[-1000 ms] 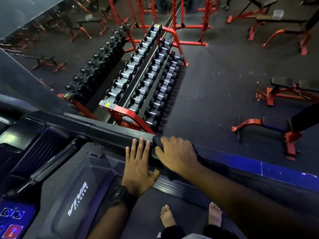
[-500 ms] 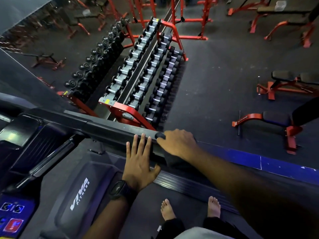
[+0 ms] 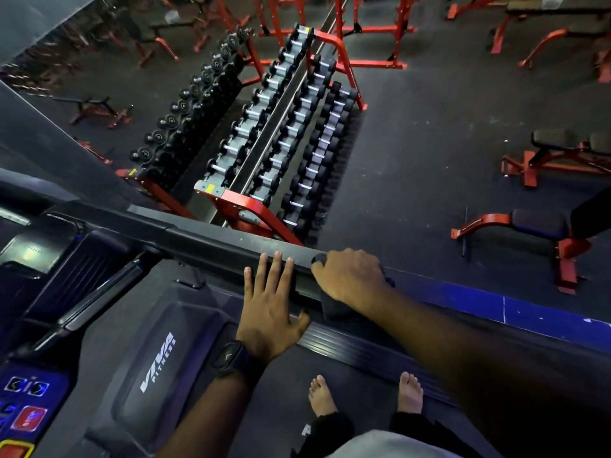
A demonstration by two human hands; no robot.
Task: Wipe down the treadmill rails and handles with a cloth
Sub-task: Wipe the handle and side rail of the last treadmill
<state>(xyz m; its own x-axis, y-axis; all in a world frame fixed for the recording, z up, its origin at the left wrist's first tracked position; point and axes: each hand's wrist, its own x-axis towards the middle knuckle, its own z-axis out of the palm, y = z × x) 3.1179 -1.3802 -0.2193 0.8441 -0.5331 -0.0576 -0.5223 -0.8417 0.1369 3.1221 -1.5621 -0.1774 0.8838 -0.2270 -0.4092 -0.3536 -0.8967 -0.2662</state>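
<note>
The treadmill's black right handrail (image 3: 211,244) runs from the console at the left down to the middle of the view. My right hand (image 3: 352,277) is wrapped over the rail's lower end, gripping a dark cloth (image 3: 334,307) whose edge hangs below the palm on the rail's inner side. My left hand (image 3: 269,304) rests flat with fingers spread against the same rail, just left of the right hand, a dark watch on its wrist. Most of the cloth is hidden under my right hand.
The console (image 3: 26,401) with lit buttons is at the lower left, the motor cover (image 3: 155,361) with white lettering beside it. My bare feet (image 3: 322,396) stand on the belt. Beyond the rail are a red dumbbell rack (image 3: 284,143) and red benches (image 3: 535,226).
My right hand with the cloth has slid slightly up along the rail and now sits a little higher in view. The left hand keeps its flat rest on the rail.
</note>
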